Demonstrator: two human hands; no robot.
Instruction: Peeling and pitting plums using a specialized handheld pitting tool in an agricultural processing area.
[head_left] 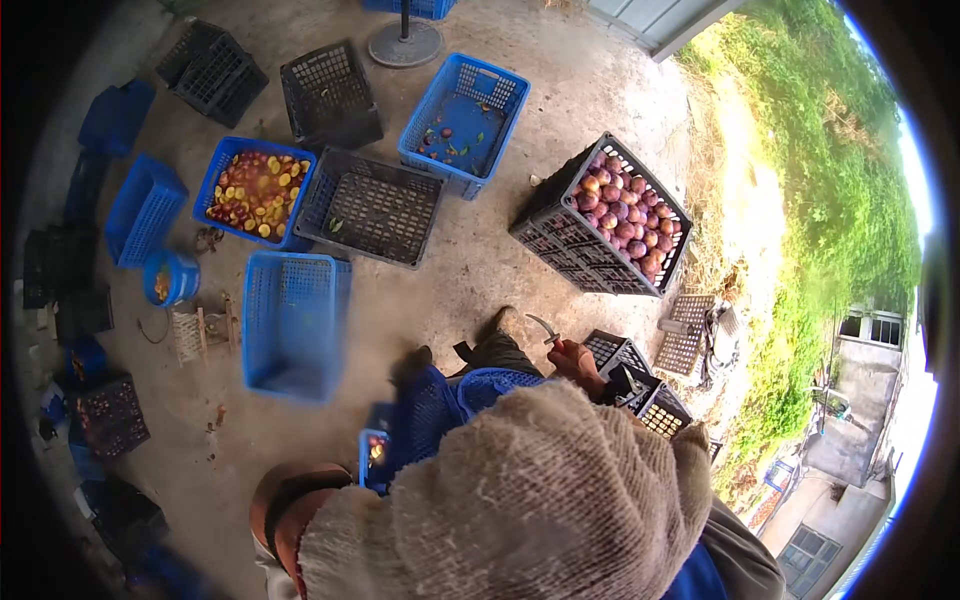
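Note:
My right hand (577, 362) is closed around the reddish handle of a small curved knife (543, 326). Its pale blade points up and to the left. Black plastic crates (613, 350) stand just beside and behind this hand. Beige knitted cloth (545, 490) fills the lower middle and hides much of what lies below. Left of the knife, blue mesh (412, 410) and a dark trouser leg with a shoe (507, 322) show. I cannot see my left hand.
A tall black crate (560, 245) full of purple-red plums (627, 215) stands ahead to the right. Farther left, a blue crate (213, 205) holds cut yellow and red fruit (262, 190). Blue (297, 320) and black crates (395, 225) stand about; a round metal base (405, 46) is farther off.

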